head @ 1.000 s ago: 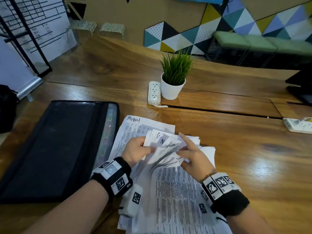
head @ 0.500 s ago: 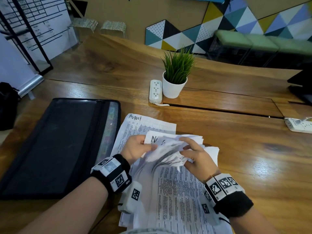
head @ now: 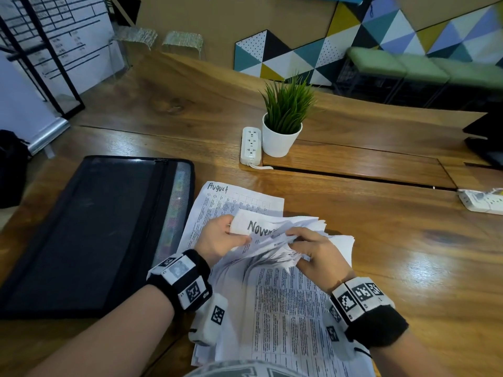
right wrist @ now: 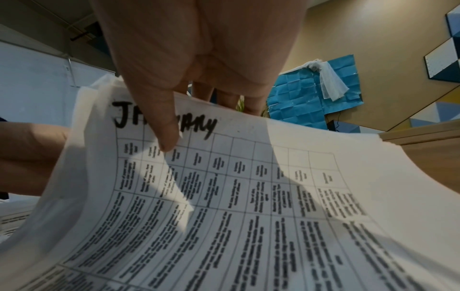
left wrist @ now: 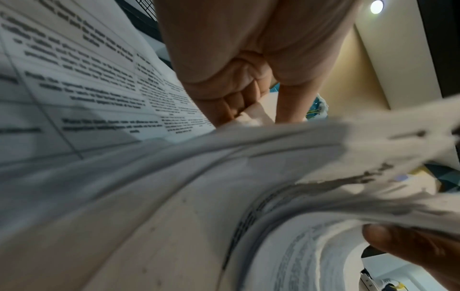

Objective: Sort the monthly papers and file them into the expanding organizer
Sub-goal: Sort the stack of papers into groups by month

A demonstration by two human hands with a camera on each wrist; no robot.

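A stack of printed monthly papers [head: 285, 300] lies on the wooden table in front of me, its far ends lifted and fanned. My left hand [head: 220, 238] grips the left corner of the lifted sheets, where a page marked "Novem..." [head: 261, 227] shows on top. My right hand [head: 310, 248] pinches the fanned sheets from the right; in the right wrist view its thumb presses a sheet headed "January" [right wrist: 199, 177]. A sheet headed "August" [head: 231, 200] lies flat beneath, toward the black expanding organizer [head: 81, 229], which lies flat at the left.
A white potted plant [head: 283, 126] and a white power strip [head: 251, 145] stand behind the papers. Another power strip [head: 481, 200] lies at the right edge. A black bag [head: 11, 167] sits off the table's left side.
Both hands have kept leafing through the lifted sheets; the page marked "Novem..." has come to the top of the fan.
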